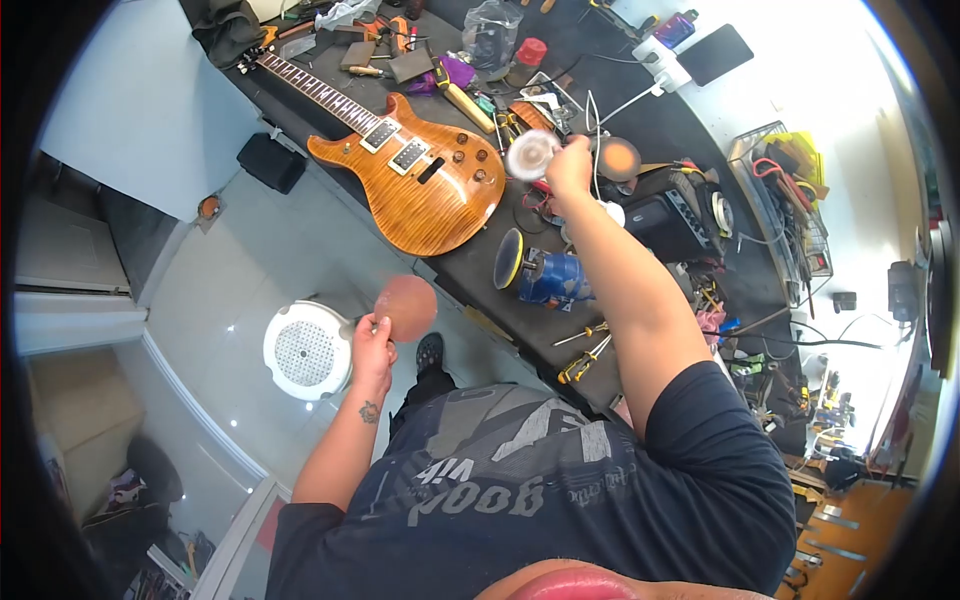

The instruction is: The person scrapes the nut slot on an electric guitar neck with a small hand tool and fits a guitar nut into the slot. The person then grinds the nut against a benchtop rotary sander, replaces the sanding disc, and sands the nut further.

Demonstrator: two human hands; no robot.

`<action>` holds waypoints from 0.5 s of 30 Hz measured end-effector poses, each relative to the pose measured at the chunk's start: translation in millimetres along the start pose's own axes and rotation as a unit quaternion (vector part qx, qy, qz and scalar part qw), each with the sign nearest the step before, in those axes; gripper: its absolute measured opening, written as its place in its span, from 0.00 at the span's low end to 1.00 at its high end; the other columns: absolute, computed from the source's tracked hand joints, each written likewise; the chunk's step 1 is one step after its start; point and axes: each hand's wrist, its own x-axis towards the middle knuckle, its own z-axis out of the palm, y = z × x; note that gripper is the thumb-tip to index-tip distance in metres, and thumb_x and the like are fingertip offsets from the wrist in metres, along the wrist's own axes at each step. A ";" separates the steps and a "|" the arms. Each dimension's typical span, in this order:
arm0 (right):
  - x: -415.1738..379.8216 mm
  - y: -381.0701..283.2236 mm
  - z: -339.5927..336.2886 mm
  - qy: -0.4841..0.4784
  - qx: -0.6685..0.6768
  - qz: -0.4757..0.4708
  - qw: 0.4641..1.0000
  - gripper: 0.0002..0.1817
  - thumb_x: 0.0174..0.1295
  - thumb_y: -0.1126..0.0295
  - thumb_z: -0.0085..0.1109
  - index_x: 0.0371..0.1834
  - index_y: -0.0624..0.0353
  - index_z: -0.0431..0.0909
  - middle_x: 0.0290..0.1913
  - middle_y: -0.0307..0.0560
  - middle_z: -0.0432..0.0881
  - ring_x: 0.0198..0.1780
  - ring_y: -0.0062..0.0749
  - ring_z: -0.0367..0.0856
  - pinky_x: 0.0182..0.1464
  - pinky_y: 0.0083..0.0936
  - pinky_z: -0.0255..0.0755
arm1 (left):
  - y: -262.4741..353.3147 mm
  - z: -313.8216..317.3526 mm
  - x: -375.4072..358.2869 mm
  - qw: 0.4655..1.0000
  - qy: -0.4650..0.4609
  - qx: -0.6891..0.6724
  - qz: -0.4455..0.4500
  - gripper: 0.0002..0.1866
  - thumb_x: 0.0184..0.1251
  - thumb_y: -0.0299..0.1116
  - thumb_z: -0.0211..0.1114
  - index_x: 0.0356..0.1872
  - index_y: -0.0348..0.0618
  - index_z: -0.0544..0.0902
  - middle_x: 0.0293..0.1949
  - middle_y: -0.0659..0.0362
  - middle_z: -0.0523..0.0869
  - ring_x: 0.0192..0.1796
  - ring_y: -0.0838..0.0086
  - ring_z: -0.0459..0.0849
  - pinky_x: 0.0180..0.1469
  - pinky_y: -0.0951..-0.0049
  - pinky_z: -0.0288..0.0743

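My left hand (373, 352) pinches a reddish-brown sanding disc (407, 309) by its edge, held out over the floor beside the bench. Across the bench my right hand (570, 168) grips a whitish round disc (532, 155), smeared by motion; its exact kind cannot be made out. Just right of that hand sits a round piece with an orange centre (620, 159). A blue power sander (551, 278) with a yellow-edged round pad lies nearer to me. An amber flame-top electric guitar (425, 185) rests on the bench, left of my right hand.
Yellow-handled screwdrivers (582, 360) lie near the bench's front edge. Tools, a yellow-handled file (466, 106) and a clear plastic bag (491, 35) crowd the back. A dark boxy device (668, 222) stands at right. On the floor is a white round stool (308, 350).
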 end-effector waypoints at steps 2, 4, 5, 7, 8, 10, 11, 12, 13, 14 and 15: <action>-9.7 1.7 1.7 -0.023 -0.075 0.064 0.995 0.22 0.76 0.67 0.67 0.65 0.71 0.78 0.63 0.74 0.85 0.65 0.70 0.87 0.69 0.55 0.80 | -5.6 0.4 -4.2 1.000 -0.021 0.014 -0.013 0.08 0.91 0.35 0.63 0.59 0.44 0.78 0.35 0.67 0.80 0.18 0.85 0.64 0.22 0.77 0.57; -32.0 -1.4 -13.8 -0.107 -0.081 -0.017 0.991 0.22 0.76 0.64 0.69 0.65 0.69 0.80 0.68 0.75 0.80 0.68 0.72 0.84 0.70 0.54 0.79 | -7.4 5.3 -6.7 0.997 -0.056 -0.012 -0.043 0.09 0.92 0.36 0.62 0.61 0.47 0.78 0.34 0.68 0.78 0.20 0.85 0.66 0.24 0.77 0.59; -46.2 0.6 -19.1 -0.127 -0.096 -0.082 0.984 0.19 0.76 0.64 0.70 0.62 0.66 0.84 0.63 0.70 0.86 0.65 0.62 0.88 0.67 0.49 0.82 | -8.1 11.1 -3.5 0.994 -0.073 -0.040 -0.064 0.09 0.92 0.37 0.63 0.61 0.48 0.78 0.33 0.69 0.77 0.21 0.85 0.66 0.24 0.76 0.59; -71.0 7.6 -27.5 -0.219 0.016 -0.053 0.974 0.18 0.76 0.64 0.70 0.61 0.65 0.86 0.59 0.63 0.90 0.61 0.52 0.91 0.65 0.44 0.83 | -7.9 27.4 2.6 0.981 -0.111 -0.105 -0.115 0.09 0.92 0.39 0.63 0.62 0.50 0.79 0.31 0.71 0.74 0.22 0.84 0.66 0.26 0.76 0.60; -87.4 14.5 -30.5 -0.264 0.072 -0.032 0.961 0.17 0.76 0.64 0.70 0.60 0.64 0.87 0.57 0.60 0.92 0.60 0.48 0.92 0.64 0.42 0.83 | -6.0 39.1 11.3 0.970 -0.134 -0.143 -0.142 0.09 0.92 0.40 0.63 0.63 0.52 0.79 0.30 0.71 0.72 0.22 0.84 0.65 0.26 0.76 0.60; -115.2 30.8 -31.3 -0.248 0.120 0.003 0.961 0.16 0.78 0.64 0.68 0.60 0.65 0.87 0.51 0.51 0.94 0.54 0.36 0.92 0.62 0.35 0.82 | -6.4 63.7 36.3 0.955 -0.181 -0.165 -0.169 0.08 0.92 0.41 0.63 0.60 0.53 0.79 0.28 0.72 0.69 0.22 0.84 0.63 0.27 0.77 0.60; -122.7 43.7 -30.5 -0.233 0.130 -0.002 0.964 0.16 0.79 0.64 0.68 0.60 0.65 0.87 0.51 0.51 0.94 0.54 0.35 0.92 0.62 0.34 0.82 | -8.7 76.8 49.0 0.952 -0.179 -0.169 -0.184 0.07 0.92 0.41 0.64 0.58 0.54 0.79 0.28 0.72 0.69 0.22 0.84 0.63 0.28 0.77 0.60; -128.0 57.4 -29.2 -0.217 0.140 -0.009 0.966 0.16 0.80 0.64 0.67 0.60 0.65 0.86 0.51 0.51 0.94 0.54 0.34 0.91 0.62 0.33 0.82 | -11.9 89.2 61.0 0.948 -0.179 -0.173 -0.197 0.06 0.92 0.41 0.64 0.56 0.54 0.79 0.28 0.73 0.69 0.22 0.84 0.62 0.28 0.77 0.60; -132.4 73.9 -26.5 -0.213 0.154 -0.013 0.965 0.16 0.82 0.62 0.64 0.60 0.65 0.86 0.51 0.49 0.93 0.55 0.33 0.91 0.63 0.32 0.81 | -16.1 100.0 71.9 0.945 -0.187 -0.170 -0.206 0.06 0.92 0.42 0.64 0.55 0.55 0.79 0.28 0.72 0.69 0.22 0.84 0.62 0.28 0.77 0.60; -135.4 89.1 -21.2 -0.222 0.193 0.009 0.956 0.16 0.83 0.61 0.63 0.60 0.64 0.86 0.52 0.49 0.93 0.56 0.32 0.90 0.63 0.32 0.80 | -21.3 109.6 80.6 0.942 -0.196 -0.168 -0.216 0.06 0.92 0.42 0.64 0.54 0.55 0.79 0.28 0.72 0.69 0.22 0.84 0.63 0.28 0.77 0.60; -139.0 97.8 -19.4 -0.229 0.231 0.032 0.945 0.17 0.84 0.61 0.62 0.60 0.64 0.86 0.52 0.48 0.93 0.56 0.32 0.90 0.64 0.32 0.80 | -24.1 118.7 87.7 0.938 -0.206 -0.163 -0.226 0.06 0.92 0.42 0.64 0.53 0.55 0.80 0.28 0.72 0.69 0.22 0.84 0.63 0.28 0.77 0.60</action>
